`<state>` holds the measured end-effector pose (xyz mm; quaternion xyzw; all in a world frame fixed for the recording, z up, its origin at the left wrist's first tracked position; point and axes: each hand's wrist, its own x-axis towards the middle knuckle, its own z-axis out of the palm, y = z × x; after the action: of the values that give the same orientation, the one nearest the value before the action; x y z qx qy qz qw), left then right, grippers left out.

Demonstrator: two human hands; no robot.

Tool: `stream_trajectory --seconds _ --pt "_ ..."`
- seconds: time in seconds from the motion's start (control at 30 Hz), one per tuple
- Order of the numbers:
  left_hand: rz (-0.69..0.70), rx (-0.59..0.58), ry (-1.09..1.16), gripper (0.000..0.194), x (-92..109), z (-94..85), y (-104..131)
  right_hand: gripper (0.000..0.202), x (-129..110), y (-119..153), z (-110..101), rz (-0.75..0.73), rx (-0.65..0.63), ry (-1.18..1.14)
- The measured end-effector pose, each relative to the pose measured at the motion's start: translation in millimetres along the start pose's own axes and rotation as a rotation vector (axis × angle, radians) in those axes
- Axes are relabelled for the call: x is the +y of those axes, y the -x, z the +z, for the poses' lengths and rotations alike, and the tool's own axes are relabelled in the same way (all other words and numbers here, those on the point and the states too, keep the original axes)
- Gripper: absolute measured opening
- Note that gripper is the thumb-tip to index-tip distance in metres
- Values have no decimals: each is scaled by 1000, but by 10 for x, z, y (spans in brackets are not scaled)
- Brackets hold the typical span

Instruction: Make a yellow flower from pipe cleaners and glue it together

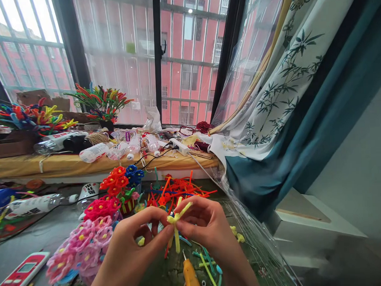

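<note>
My left hand (pixel 134 245) and my right hand (pixel 206 224) meet over the table, both pinching a yellow pipe cleaner (pixel 176 222) bent into a small looped shape with a stem hanging down. Just left of my hands stand pipe-cleaner flowers: pink ones (pixel 84 242), magenta ones (pixel 100 207), red ones (pixel 115 179) and blue ones (pixel 134 174). Behind my hands lies a loose heap of orange and red pipe cleaners (pixel 179 187). A yellow glue gun (pixel 190 278) lies below my hands.
A red and white remote (pixel 20 276) lies at the front left. Plastic bottles (pixel 93 152), a power strip (pixel 179 145) and potted pipe-cleaner plants (pixel 101 102) crowd the windowsill. A patterned curtain (pixel 285 81) hangs at right, with clear plastic sheeting (pixel 259 245) beside the table.
</note>
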<state>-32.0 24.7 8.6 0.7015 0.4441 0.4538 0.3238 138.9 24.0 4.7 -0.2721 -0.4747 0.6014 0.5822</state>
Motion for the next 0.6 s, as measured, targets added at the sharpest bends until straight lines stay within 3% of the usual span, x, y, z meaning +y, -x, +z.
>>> stream_trajectory --seconds 0.3,0.6 --pt "-138 158 77 20 204 74 24 27 10 18 54 -103 115 63" --pt "-267 111 192 33 235 60 50 23 76 2 111 -246 123 87"
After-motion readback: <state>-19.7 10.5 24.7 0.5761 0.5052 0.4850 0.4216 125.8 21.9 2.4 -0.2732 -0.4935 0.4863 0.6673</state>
